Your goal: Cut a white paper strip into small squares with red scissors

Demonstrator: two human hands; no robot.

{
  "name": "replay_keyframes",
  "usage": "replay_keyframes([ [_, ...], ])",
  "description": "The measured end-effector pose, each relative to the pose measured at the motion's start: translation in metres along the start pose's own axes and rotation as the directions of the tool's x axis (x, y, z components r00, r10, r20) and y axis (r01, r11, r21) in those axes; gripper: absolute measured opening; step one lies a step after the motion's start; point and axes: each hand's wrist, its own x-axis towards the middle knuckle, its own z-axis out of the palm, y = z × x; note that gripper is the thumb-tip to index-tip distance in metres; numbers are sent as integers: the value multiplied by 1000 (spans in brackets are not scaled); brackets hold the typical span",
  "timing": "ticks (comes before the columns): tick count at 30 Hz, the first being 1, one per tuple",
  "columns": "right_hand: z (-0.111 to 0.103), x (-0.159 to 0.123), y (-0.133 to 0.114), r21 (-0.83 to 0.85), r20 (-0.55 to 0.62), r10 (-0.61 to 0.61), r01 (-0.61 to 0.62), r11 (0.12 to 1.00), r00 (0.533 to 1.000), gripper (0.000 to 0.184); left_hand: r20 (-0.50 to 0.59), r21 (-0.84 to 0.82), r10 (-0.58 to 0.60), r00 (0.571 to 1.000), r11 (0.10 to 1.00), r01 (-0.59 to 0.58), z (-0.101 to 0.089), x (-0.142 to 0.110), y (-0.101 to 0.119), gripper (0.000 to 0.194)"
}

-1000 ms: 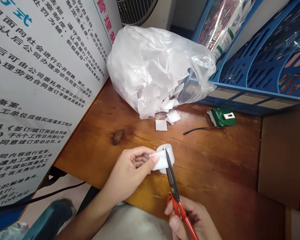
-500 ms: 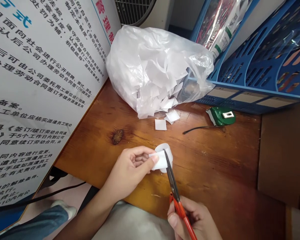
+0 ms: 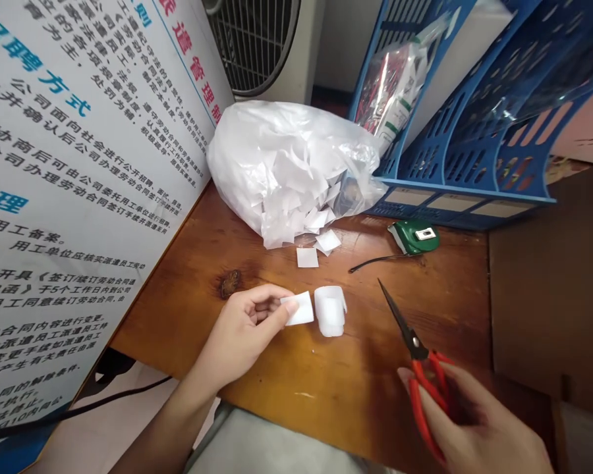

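Between thumb and fingers my left hand (image 3: 250, 329) pinches a small white piece (image 3: 300, 309), flat and roughly square. Just right of it a curled white strip (image 3: 330, 311) lies on the wooden table (image 3: 286, 408), apart from the held piece. My right hand (image 3: 479, 415) grips the red handles of a pair of scissors (image 3: 418, 359); their dark blades look closed and point up and left, clear of the strip. Beyond my left hand a cut white square (image 3: 307, 257) lies flat, with another piece (image 3: 328, 241) beside it.
Behind the squares rests a clear plastic bag (image 3: 242, 158) full of white pieces, its mouth facing right. A green tape measure (image 3: 415, 237) with a black cord sits before a blue file rack (image 3: 464, 197). A printed board (image 3: 103, 217) stands along the left; a fan grille (image 3: 257, 39) is behind.
My right hand has drawn the scissors away to the right. The piece in my left hand is now separate from the curled strip. The camera view has shifted.
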Motion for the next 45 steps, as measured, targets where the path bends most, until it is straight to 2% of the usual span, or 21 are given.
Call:
replay_keyframes([
  [3, -4, 24, 26, -151, -159, -118, 94, 984, 980, 54, 4, -11, 15, 1000, 1000, -15, -2, 10, -5, 23],
  [5, -2, 32, 31, -221, -218, -236, 187, 957, 947, 54, 0, -28, 23, 1000, 999, -23, -2, 18, -8, 25],
  [7, -1, 34, 23, -287, -247, -355, 281, 916, 902, 55, -4, -35, 26, 1000, 999, -26, 0, 23, -11, 26],
  [10, 2, 32, -10, -324, -327, -472, 372, 870, 819, 46, 29, -36, 39, 999, 999, -38, 2, 24, -11, 27],
  [12, 7, 32, -36, -214, -355, -472, 421, 881, 807, 31, 94, -39, 45, 995, 998, -42, 4, 22, -8, 26],
  [15, 24, 45, -65, 39, -165, -454, 465, 884, 876, 24, 215, -38, 58, 975, 998, -51, 8, 16, -3, 24],
  [19, 49, 68, -81, 123, -48, -444, 446, 886, 895, 23, 271, -29, 77, 960, 997, -72, 16, 12, -1, 25],
  [22, 59, 74, -84, 158, -19, -474, 471, 868, 880, 21, 288, -22, 73, 955, 997, -69, 22, 13, -8, 25],
  [26, 59, 73, -86, 170, -12, -512, 506, 846, 859, 20, 338, -12, 78, 938, 997, -79, 27, 17, -16, 27],
  [31, 56, 74, -89, 155, 31, -615, 604, 782, 788, 20, 382, -19, 133, 914, 991, -136, 25, 20, -15, 23],
  [35, 63, 76, -86, 143, -65, -649, 651, 746, 758, 17, 401, 25, 141, 905, 986, -164, 20, 18, -11, 23],
  [40, 74, 68, -78, 103, -321, -591, 648, 755, 740, 7, 396, 67, 145, 907, 980, -186, 20, -4, 12, 17],
  [42, 76, 61, -79, 93, -395, -570, 649, 755, 720, 5, 381, 36, 206, 901, 971, -237, 27, -12, 22, 12],
  [45, 74, 51, -82, 111, -427, -578, 674, 730, 695, 20, 393, -61, 370, 842, 924, -378, 44, -12, 25, 8],
])
